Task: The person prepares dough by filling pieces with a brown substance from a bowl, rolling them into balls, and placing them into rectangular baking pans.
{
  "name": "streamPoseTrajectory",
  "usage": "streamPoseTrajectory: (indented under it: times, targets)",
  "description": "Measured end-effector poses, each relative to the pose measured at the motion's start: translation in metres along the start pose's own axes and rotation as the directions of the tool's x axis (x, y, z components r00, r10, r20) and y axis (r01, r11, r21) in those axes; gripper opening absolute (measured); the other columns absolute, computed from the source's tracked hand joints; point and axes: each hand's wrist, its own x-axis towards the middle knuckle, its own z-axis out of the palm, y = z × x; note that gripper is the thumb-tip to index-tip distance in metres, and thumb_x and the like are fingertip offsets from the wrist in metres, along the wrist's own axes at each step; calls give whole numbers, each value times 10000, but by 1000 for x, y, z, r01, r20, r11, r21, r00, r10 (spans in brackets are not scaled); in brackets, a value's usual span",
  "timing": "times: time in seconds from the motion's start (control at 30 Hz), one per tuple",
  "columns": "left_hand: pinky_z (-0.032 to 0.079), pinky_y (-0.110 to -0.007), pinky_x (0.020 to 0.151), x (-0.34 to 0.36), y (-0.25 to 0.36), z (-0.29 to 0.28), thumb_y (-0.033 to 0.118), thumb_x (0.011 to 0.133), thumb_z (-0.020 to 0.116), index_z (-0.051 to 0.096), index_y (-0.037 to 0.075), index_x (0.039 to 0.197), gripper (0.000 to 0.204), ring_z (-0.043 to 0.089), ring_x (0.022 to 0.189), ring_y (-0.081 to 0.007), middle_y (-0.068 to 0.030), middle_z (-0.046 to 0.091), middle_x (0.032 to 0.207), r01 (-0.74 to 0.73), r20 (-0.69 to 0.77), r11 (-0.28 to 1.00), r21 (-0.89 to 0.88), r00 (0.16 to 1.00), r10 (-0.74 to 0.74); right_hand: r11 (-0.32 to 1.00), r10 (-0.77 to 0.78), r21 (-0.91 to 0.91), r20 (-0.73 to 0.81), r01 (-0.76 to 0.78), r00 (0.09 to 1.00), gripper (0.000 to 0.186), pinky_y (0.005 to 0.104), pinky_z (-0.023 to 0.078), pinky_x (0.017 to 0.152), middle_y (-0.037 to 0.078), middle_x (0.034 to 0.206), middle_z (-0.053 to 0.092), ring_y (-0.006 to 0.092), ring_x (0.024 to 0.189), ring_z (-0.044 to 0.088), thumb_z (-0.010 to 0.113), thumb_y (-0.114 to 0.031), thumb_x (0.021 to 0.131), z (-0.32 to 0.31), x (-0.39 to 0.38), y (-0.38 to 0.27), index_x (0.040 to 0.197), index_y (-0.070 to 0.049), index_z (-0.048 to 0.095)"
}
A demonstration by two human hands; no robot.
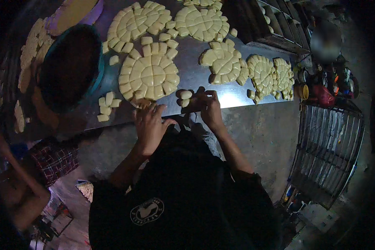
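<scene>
A round of pale dough (149, 74), scored into many pieces, lies on the metal table (187, 66) in front of me. My left hand (149, 127) is open at its near edge, thumb spread and fingertips at the lowest pieces, which are shadowed. My right hand (211, 110) is closed, its fingers curled at the table's front edge; whatever they hold, if anything, is hidden. Between my hands sit a few small dough pieces (185, 96), just left of the right hand. Another small cluster of dough pieces (106, 106) lies to the left of my left hand.
More scored dough rounds (202, 23) cover the table's far side and right end. A teal-rimmed dark tub (101, 62) stands at left. A wooden compartment rack (279, 39) is at far right, a metal rack (325, 146) beyond the table. Another person's arm (27, 179) shows at lower left.
</scene>
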Motion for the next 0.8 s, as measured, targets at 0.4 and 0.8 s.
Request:
streamPoseTrajectory:
  times: [0.4,0.8]
  targets:
    - [515,-428,810,42,99,53,242,829,751,688,63,993,251,623,944,-340,-132,658,967,-214,81,892,-397,960,267,869,102,-422,-359,-259,928,237,480,481,824,184,1010,642,393,953,582,670,-106,839,-138,-25,139,1055,-7,664]
    - [536,-264,758,103,243,46,24,917,658,610,12,1185,273,677,902,-145,-98,639,1093,21,-109,545,-838,973,-205,447,172,887,42,-116,984,297,288,469,912,91,1079,635,164,1012,600,693,34,867,-207,5,44,1163,39,664]
